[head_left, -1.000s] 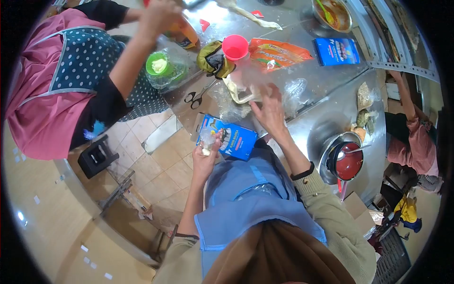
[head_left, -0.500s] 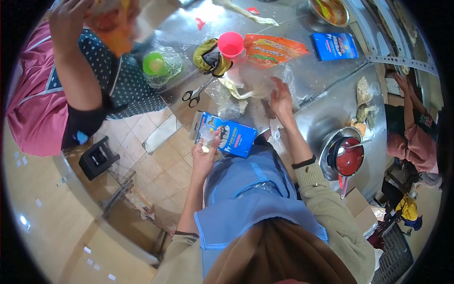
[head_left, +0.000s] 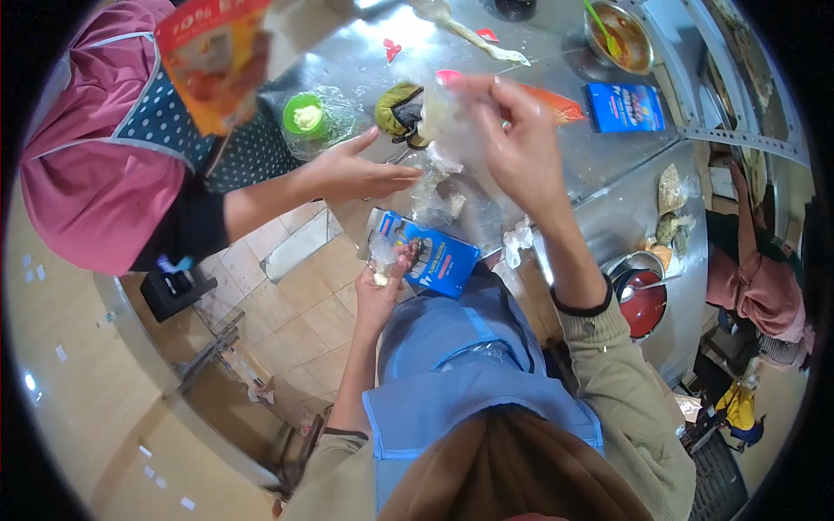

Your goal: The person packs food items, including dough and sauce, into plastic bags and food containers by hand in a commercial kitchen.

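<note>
My right hand [head_left: 519,148] is raised above the steel counter [head_left: 599,200], its fingers closed on a clear plastic bag [head_left: 452,122] that hangs down. My left hand [head_left: 380,286] is low at the counter's near edge and grips a small clear bag with pale pieces [head_left: 380,260]. Beside it a blue box [head_left: 427,253] lies flat at the edge. A person in a pink top and dotted apron stretches a hand [head_left: 356,172] over the counter toward my bag and holds up an orange packet [head_left: 217,61].
On the counter stand a green cup in plastic [head_left: 304,115], a yellow-green cloth [head_left: 398,108], a second blue box [head_left: 624,106], a bowl of sauce [head_left: 618,36] and a red pot in a steel bowl [head_left: 641,300]. Another person sits at the right.
My right hand has lifted from the counter with the clear bag. The person in pink has brought one hand down over the counter and raised the orange packet. My left hand stayed put.
</note>
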Available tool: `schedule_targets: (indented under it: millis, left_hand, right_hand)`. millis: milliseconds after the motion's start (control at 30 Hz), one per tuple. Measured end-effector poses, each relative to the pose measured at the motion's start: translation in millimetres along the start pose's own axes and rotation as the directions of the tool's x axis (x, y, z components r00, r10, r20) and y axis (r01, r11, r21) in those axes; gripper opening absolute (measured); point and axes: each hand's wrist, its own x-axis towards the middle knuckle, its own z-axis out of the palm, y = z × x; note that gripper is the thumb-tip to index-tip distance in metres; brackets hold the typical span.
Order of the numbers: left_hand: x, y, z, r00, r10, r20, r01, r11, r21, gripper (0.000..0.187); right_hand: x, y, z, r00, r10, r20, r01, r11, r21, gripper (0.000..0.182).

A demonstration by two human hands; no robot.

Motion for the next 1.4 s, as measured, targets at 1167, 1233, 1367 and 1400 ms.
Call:
schedule_targets:
  millis: [1167, 1233, 1367, 1400]
  left_hand:
    - [-15, -27, -10, 0.964, -0.179, -0.196, 0.148, 0.976, -0.163, 0.022]
    - [-15, -31, -8, 0.954, -0.209, -0.213, 0.177, 0.971, -0.161, 0.022]
    - [-12, -40, -10, 0.955, -0.199, -0.221, 0.159, 0.970, -0.185, 0.022]
    - [-11, -42, -11, 0.955, -0.193, -0.225, 0.156, 0.972, -0.174, 0.023]
  right_hand:
    - [230, 196, 158, 0.901, 0.415, 0.129, -0.136, 0.551, -0.823, 0.036]
    - [231, 207, 166, 0.920, 0.384, 0.085, -0.160, 0.562, -0.811, 0.050]
    - [238, 210, 176, 0.858, 0.513, -0.004, -0.322, 0.533, -0.782, 0.040]
    - [242, 209, 173, 0.881, 0.468, 0.063, -0.219, 0.522, -0.824, 0.036]
